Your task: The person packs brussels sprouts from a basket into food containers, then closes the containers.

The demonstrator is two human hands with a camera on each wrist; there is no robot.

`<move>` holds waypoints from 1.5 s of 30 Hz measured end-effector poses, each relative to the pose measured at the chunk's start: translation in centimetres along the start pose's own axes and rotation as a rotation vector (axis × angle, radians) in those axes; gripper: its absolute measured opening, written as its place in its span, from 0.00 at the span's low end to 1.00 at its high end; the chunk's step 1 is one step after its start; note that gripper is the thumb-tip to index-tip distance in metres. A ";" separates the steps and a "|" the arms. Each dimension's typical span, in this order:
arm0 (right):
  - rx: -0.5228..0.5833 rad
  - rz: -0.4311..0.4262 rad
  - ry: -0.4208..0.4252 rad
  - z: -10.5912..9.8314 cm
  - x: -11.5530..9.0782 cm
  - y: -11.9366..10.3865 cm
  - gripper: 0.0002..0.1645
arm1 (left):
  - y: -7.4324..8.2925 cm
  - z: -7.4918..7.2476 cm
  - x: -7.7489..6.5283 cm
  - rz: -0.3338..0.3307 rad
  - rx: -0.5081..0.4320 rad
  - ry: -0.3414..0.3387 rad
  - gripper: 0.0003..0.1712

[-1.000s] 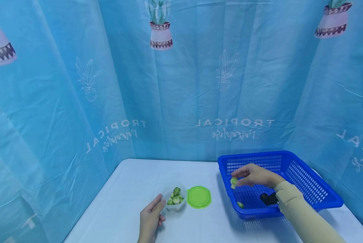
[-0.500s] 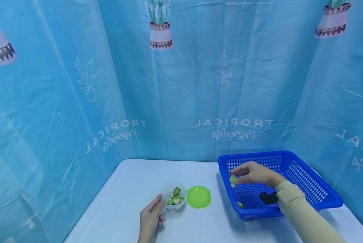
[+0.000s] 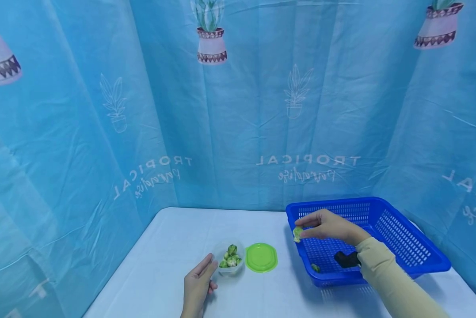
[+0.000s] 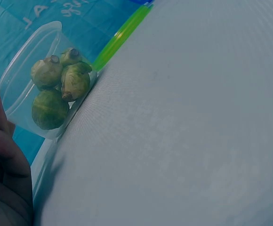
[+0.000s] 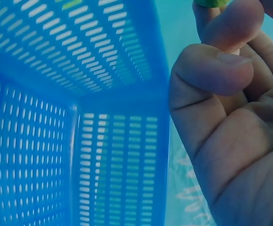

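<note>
- One white table, edge to edge under all; blue curtain behind, printed w/ potted plants.
- L hand: thumb + index pinch L rim of clear container; other fingers curled.
- Container stands on table, no lid on; several Brussels sprouts inside, 4 visible in L wrist view.
- Green lid: flat on table, just R of container; contact unclear.
- Held sprout: pinched betw. thumb + fingers of R hand, at L rim of blue basket; height above rim can't tell.
- Loose sprout: in basket, near L front corner.
- Black wrist device: at R cuff, over basket.
- Pale yellow sleeve: R forearm, crosses basket's front rim.
</note>
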State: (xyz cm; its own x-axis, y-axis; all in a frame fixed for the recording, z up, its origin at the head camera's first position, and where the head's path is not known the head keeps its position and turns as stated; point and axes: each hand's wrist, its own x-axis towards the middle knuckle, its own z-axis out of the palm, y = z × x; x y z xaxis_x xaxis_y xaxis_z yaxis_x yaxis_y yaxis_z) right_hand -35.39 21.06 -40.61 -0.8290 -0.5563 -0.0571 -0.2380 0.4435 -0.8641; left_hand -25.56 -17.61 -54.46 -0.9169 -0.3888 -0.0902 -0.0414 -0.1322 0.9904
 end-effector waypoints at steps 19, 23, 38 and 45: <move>0.091 -0.043 -0.012 2.6 1.8 -1.0 0.29 | -0.2 0.2 0.0 0.006 -0.005 -0.007 0.34; 0.100 -0.055 -0.011 3.1 2.2 -1.3 0.28 | -0.1 0.2 0.0 0.007 -0.004 -0.012 0.35; 0.226 -0.074 0.052 5.8 4.0 -2.4 0.31 | 0.1 0.0 0.0 -0.005 0.001 -0.006 0.35; 0.291 -0.071 0.062 7.5 4.7 -2.7 0.30 | 0.1 0.1 0.1 -0.009 0.014 0.002 0.35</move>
State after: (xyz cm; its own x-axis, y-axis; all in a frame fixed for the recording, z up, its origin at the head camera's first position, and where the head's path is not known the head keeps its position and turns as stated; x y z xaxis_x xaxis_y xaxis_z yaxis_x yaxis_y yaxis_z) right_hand -34.88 11.93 -42.26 -0.8471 -0.5304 0.0314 -0.1486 0.1798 -0.9724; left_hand -25.67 -17.52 -54.33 -0.9155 -0.3899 -0.0991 -0.0548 -0.1232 0.9909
